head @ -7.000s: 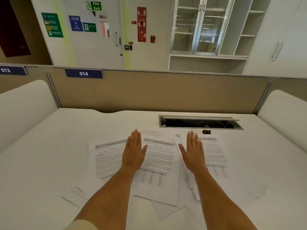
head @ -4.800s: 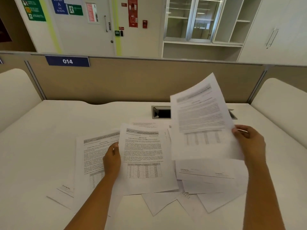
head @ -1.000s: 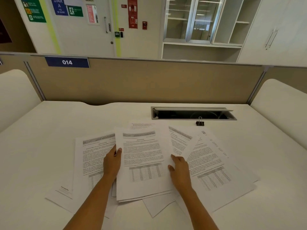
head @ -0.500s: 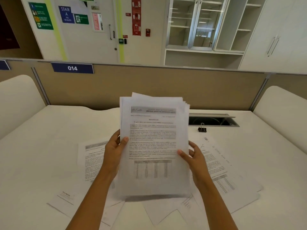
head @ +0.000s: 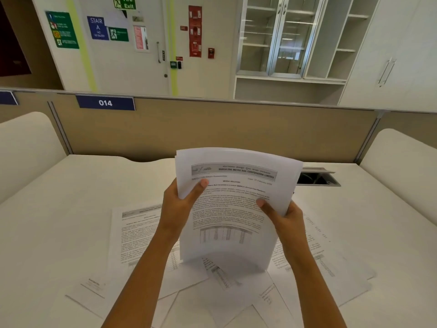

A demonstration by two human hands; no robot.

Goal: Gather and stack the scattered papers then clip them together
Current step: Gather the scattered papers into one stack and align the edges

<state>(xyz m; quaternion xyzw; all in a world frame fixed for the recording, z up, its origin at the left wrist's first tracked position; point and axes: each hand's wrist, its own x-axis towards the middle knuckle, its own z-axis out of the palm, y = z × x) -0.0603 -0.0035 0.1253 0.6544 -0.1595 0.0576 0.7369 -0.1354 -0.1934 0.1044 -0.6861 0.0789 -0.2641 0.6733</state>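
Observation:
I hold a small stack of printed papers (head: 234, 209) nearly upright above the white desk (head: 59, 209), its lower edge close to the sheets below. My left hand (head: 179, 207) grips the stack's left edge with the thumb on the front page. My right hand (head: 286, 218) grips the right edge the same way. Several loose sheets (head: 139, 235) still lie spread on the desk under and around my arms, some printed, some face down. The binder clip is hidden behind the held stack.
A rectangular cable slot (head: 316, 178) is cut into the desk at the back right. A tan partition (head: 212, 131) with a blue 014 label closes the far edge. White curved side panels (head: 402, 159) stand on both sides.
One second ago the hands lay on the papers on the desk. They have since lifted a stack upright, and now it sits slightly further right, bowed, with the grip higher up.

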